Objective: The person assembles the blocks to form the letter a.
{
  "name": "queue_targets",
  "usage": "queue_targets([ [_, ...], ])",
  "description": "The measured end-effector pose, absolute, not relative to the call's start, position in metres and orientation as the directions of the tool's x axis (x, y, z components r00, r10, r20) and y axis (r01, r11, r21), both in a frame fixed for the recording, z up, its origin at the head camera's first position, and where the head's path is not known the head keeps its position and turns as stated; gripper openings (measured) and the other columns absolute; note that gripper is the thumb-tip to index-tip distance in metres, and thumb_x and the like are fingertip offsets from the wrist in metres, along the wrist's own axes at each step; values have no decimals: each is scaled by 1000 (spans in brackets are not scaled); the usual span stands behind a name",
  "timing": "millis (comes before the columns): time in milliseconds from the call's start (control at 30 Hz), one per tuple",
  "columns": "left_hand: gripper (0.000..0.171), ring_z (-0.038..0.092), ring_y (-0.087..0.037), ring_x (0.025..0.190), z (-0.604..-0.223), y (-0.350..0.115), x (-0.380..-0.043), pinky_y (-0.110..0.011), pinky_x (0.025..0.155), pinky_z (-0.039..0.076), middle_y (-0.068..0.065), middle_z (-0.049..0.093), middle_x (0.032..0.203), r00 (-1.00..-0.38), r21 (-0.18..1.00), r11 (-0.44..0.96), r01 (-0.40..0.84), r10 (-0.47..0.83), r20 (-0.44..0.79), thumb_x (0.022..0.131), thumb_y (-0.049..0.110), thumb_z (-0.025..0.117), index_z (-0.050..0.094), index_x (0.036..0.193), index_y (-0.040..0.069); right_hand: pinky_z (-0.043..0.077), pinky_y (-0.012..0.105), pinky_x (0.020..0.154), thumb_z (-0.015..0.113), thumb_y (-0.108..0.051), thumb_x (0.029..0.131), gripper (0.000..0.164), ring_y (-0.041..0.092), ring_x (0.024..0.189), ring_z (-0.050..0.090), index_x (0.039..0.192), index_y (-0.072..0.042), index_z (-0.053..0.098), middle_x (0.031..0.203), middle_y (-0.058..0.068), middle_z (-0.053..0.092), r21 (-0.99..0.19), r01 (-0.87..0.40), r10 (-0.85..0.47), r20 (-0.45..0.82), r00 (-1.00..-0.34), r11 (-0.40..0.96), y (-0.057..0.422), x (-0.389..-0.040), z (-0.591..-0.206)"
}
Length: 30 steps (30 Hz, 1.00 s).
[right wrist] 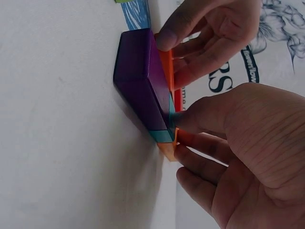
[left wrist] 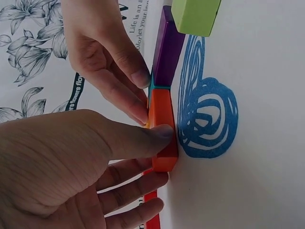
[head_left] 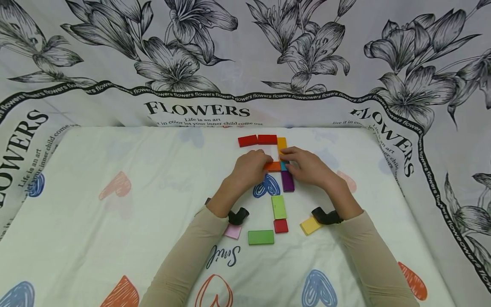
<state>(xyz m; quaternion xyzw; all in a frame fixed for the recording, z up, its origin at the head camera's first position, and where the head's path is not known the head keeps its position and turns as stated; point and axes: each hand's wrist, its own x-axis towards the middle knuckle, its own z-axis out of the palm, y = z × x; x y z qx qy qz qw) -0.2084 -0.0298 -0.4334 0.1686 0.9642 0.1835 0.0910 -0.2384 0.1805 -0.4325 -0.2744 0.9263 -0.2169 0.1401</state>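
Note:
My left hand pinches an orange block, its thumb on the near face in the left wrist view. The orange block's right end meets a small teal block. My right hand holds the teal block, thumb against its side and fingers behind it in the right wrist view. A purple block touches the teal one on the near side. Beyond the teal block, an orange-yellow block, partly hidden by the right fingers, leads to two red blocks at the far end.
Nearer the body lie a lime block, a small red block and a green block. A pink block and a yellow block sit by the wrists, partly covered by black wrist straps. The white cloth has printed hearts.

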Motion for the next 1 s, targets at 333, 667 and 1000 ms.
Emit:
queue_targets([
  [333, 51, 64, -27, 126, -421, -55, -188, -43, 110, 56, -10, 67, 139, -944, 411, 874, 259, 320, -86, 102, 30, 70, 60, 150, 14, 40, 57, 125, 59, -13, 106, 42, 40, 151, 48, 146, -2, 61, 160, 16, 54, -480, -441, -565, -146, -812, 758, 179, -238, -429],
  [667, 54, 65, -30, 128, -408, -93, -147, -47, 109, 57, -13, 67, 140, -969, 411, 893, 184, 236, -79, 102, 31, 70, 59, 150, 12, 39, 56, 126, 59, -13, 106, 42, 40, 152, 47, 146, -2, 61, 160, 15, 53, -485, -437, -564, -151, -812, 758, 179, -235, -428],
  [1000, 60, 67, -36, 122, -408, -125, -91, -53, 94, 61, -20, 65, 142, -992, 384, 921, 64, 99, -73, 100, 29, 73, 55, 151, 2, 39, 56, 126, 59, -13, 105, 43, 40, 151, 47, 146, -2, 61, 159, 15, 54, -480, -442, -566, -150, -810, 758, 178, -236, -429],
])
